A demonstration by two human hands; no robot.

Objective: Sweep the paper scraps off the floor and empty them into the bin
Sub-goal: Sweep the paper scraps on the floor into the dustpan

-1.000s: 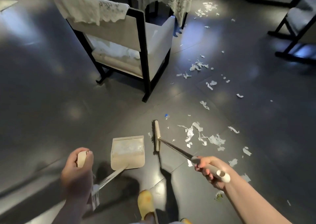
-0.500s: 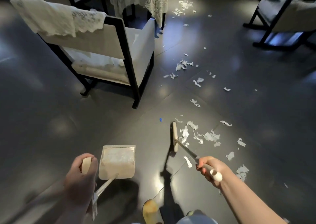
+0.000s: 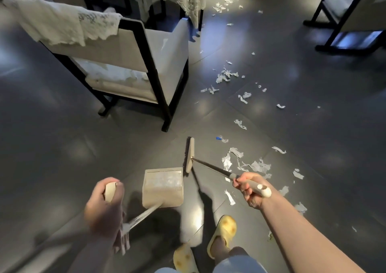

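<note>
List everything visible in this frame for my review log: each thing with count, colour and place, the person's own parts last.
broom: one, beige head, metal shaft, on the floor just right of the dustpan
dustpan: one, beige, on the floor at centre, whitish bits inside
paper scraps: many, white, scattered right of the broom and up toward the far table
blue scrap: one, beyond the broom head
armchair: one, cream with black frame, upper left, lace cloth over its back
second chair: one, black frame, upper right
floor: dark, glossy
slippers: two, yellow, bottom centre
left hand: grips the dustpan handle
right hand: grips the broom handle
</note>
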